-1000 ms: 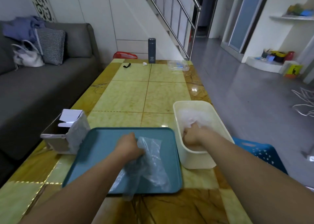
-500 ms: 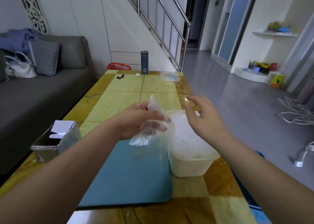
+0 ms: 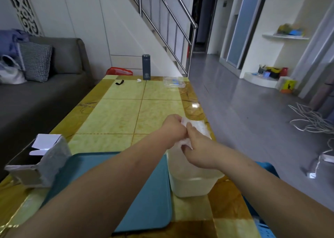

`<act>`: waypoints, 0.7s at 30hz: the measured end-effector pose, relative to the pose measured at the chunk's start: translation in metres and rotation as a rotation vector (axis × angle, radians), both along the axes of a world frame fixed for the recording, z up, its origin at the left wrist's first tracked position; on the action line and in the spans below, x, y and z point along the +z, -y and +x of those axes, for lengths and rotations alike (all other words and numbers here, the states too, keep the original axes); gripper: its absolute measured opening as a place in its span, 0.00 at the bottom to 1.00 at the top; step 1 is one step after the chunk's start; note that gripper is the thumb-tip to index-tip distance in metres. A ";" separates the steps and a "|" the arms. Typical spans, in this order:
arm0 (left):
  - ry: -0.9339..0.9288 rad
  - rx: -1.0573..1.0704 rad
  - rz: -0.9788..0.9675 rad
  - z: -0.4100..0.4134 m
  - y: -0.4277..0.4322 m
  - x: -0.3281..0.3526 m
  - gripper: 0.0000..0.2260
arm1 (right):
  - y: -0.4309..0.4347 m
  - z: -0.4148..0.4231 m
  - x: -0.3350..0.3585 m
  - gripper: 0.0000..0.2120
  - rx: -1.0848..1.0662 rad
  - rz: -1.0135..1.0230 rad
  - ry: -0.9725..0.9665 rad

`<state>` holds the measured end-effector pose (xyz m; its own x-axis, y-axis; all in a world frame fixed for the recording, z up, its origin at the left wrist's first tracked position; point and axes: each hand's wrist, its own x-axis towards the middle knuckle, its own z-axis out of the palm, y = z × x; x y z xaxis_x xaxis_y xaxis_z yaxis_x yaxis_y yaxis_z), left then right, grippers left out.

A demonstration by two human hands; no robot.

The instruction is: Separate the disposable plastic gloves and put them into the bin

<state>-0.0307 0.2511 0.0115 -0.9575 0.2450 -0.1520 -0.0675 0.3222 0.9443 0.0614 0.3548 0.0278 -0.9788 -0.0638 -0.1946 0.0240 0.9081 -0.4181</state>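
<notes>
**Two hands pinch plastic gloves (image 3: pixel 198 126) over white bin (image 3: pixel 191 185)**

Both the left hand (image 3: pixel 173 128) and right hand (image 3: pixel 198 148), fingers curled, grip the crumpled wad just above the bin; its contents are hidden. A teal tray (image 3: pixel 144 192) lies beside it.

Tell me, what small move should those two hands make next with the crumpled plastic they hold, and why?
Probably pull the hands gently apart. The left hand and right hand both pinch one crumpled clear plastic glove wad over the white plastic bin, so peeling a single glove free should let it drop straight in.
</notes>
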 end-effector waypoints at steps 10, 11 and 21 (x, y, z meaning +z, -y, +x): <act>-0.248 0.170 -0.028 0.003 0.071 -0.020 0.15 | 0.018 -0.039 -0.064 0.37 -0.082 0.331 0.305; -0.243 0.170 -0.043 0.005 0.081 -0.025 0.14 | 0.021 -0.036 -0.064 0.38 -0.098 0.348 0.328; -0.165 0.071 -0.316 0.050 0.177 -0.047 0.15 | 0.054 -0.025 -0.012 0.18 -0.179 0.385 0.127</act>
